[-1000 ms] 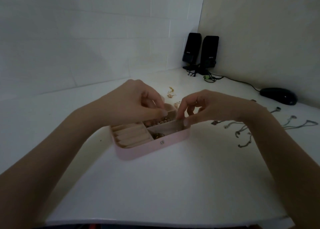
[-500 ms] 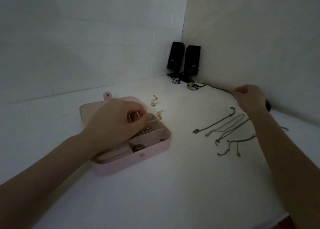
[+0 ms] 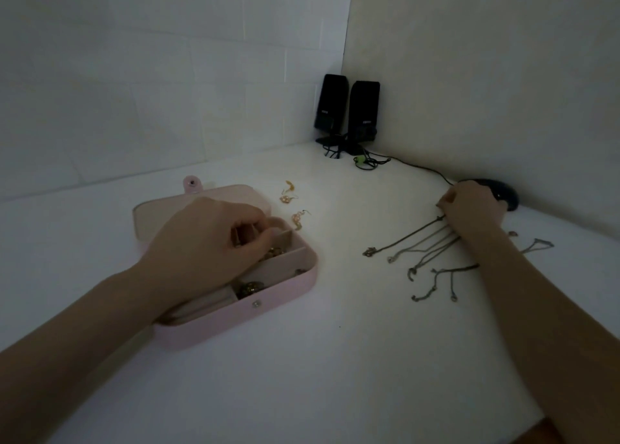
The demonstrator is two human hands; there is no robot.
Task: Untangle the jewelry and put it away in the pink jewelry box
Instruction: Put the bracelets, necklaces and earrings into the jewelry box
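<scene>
Jewelry box [image 3: 235, 312], pink, lid open, on the white tabletop [image 3: 335, 359]; its compartments hold gold-coloured pieces. Left hand [image 3: 208, 242] rests over the box, its grip curled, contents unclear. Right hand [image 3: 473, 212] pinches the far end of thin dark chains [image 3: 422, 252] spread out well right of the box. Small earrings [image 3: 292, 205] lie behind the box.

1. Home desk corner, dimly lit: a white worktop [image 3: 335, 359] tucked where two plain walls meet.
2. Twin black speakers [image 3: 347, 111] stand in the corner.
3. A black computer mouse [image 3: 505, 193] sits corded by the wall.
</scene>
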